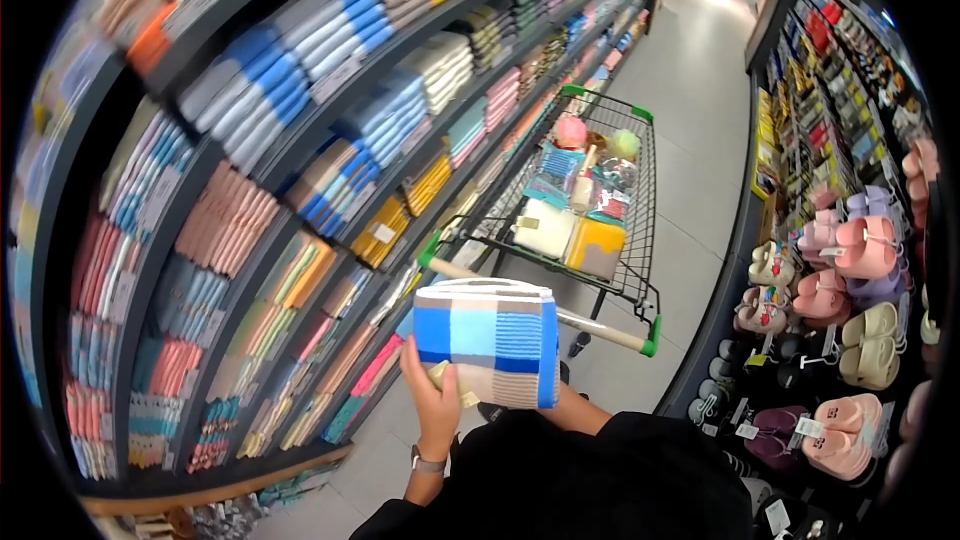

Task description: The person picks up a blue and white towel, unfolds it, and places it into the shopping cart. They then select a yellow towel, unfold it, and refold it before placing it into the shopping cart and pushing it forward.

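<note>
Grips a folded towel [487, 345], checked in blue, white and beige, with the left hand [437, 408]: thumb in front at the lower left corner, fingers closed behind. Wears a watch [428, 462] on that wrist. Reaches with the right forearm [580, 410] from below toward the same towel; right hand hidden behind it, so cannot tell if closed or open. Holds the towel upright, just above the left hand.

Just beyond the hands, a shopping cart [645, 230] with a wooden handle [605, 330], not touched. Inside it, farther from the hands, a cream pack [545, 228], an orange pack [597, 245], a pink ball [570, 130] and a green ball [625, 143].

To the left of the hands, shelves [300, 130] full of folded towels. To the right, well apart, racks of slippers [860, 250].
</note>
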The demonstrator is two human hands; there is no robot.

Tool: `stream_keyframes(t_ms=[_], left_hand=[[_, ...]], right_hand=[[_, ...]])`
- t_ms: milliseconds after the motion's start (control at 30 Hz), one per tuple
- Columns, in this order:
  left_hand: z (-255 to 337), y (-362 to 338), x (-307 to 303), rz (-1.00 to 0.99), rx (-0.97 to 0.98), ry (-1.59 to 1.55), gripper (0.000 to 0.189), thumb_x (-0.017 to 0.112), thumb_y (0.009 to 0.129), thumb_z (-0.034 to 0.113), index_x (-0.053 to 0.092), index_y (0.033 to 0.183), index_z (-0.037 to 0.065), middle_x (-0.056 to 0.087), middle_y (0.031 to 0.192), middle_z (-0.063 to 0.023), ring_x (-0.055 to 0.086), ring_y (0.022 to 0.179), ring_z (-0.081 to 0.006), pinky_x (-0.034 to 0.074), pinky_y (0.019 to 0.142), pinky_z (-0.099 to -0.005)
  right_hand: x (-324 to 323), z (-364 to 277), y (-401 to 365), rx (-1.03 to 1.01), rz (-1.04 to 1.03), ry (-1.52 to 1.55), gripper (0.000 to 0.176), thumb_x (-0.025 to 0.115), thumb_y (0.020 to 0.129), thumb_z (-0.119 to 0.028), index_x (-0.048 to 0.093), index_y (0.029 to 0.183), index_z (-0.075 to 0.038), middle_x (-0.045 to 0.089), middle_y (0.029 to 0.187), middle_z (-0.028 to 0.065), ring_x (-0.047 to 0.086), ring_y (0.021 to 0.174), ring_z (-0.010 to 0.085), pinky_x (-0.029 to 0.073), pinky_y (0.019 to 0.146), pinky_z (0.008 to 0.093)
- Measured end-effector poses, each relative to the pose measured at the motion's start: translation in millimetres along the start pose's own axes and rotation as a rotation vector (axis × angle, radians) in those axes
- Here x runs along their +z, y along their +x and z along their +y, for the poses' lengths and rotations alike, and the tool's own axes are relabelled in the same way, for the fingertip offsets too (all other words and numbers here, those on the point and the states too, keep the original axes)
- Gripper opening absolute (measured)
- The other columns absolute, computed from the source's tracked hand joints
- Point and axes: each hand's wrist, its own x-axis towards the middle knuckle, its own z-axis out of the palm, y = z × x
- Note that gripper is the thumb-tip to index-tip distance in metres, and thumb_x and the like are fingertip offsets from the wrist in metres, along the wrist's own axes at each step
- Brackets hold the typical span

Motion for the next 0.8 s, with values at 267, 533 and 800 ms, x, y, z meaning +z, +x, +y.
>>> stream_keyframes(t_ms=[267,533,800], left_hand=[[-1.0,4.0,44.0,-0.399,-0.743,-0.888,0.049,0.062,0.092,0.018,0.046,0.134,-0.002,0.057,0.126,-0.0103,0.057,0.112,-0.0211,0.046,0.096,-0.0336],[50.1,51.8,130.0,-0.504,-0.677,-0.742,0.045,0.063,0.092,0.010,0.048,0.132,-0.001,0.058,0.125,-0.0086,0.056,0.111,-0.0187,0.045,0.096,-0.0314],[69.2,110.4,183.8,-0.544,-0.639,-0.690,0.040,0.063,0.090,0.005,0.050,0.128,-0.001,0.060,0.119,-0.0083,0.058,0.108,-0.0173,0.047,0.094,-0.0308]], right_hand=[[-41.8,-73.9,-39.7,-0.009,-0.075,0.031,0.043,0.045,0.101,-0.036,0.054,0.125,-0.002,0.062,0.121,0.0115,0.062,0.106,0.0233,0.051,0.093,0.0368],[-61.8,-139.8,-62.4,-0.115,-0.123,0.076,0.045,0.045,0.100,-0.038,0.053,0.127,-0.002,0.062,0.122,0.0114,0.061,0.108,0.0236,0.050,0.094,0.0370],[40.5,-244.2,-117.4,-0.382,0.032,0.136,0.053,0.052,0.098,-0.033,0.042,0.138,0.000,0.059,0.125,0.0130,0.060,0.110,0.0223,0.047,0.097,0.0346]])
